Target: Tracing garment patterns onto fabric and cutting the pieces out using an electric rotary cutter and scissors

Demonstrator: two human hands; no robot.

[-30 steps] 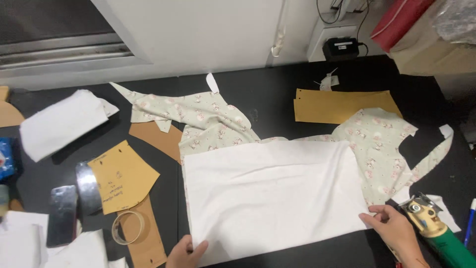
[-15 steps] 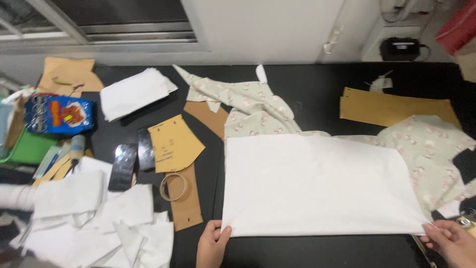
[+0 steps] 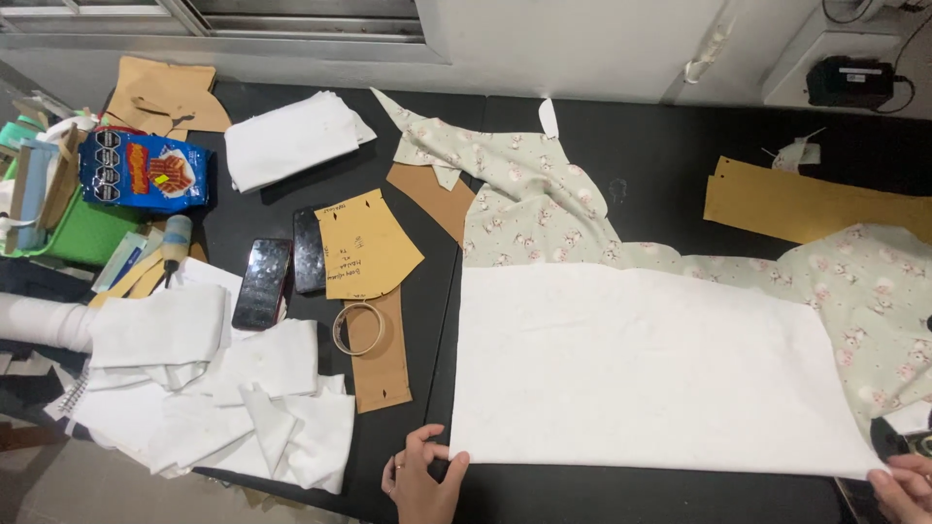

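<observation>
At the bottom edge of the frame, the left hand (image 3: 424, 477) pinches the lower left corner of a large white fabric sheet (image 3: 641, 364), thumb on top and fingers curled at the hem. At the lower right corner, the right hand (image 3: 903, 488) grips the opposite near corner, though only part of that hand shows, so how tightly it closes is hard to tell.

The sheet lies spread flat on the black table (image 3: 621, 116), filling the centre and right of the frame. Its long axis runs left to right, and its near hem slants slightly downward toward the right. It looks already laid out and mostly smooth, with both near corners in hand; the far edge overlaps a floral printed fabric (image 3: 529, 199) beneath, so any lining up with that cloth seems unfinished.

Left of the sheet lie a tape ring (image 3: 360, 327) on a brown card pattern piece (image 3: 367, 247), two dark phones (image 3: 262, 282), and crumpled white fabric scraps (image 3: 233, 393). Farther up sit folded white cloth (image 3: 291, 139) and a blue snack packet (image 3: 144, 168) at upper left.
</observation>
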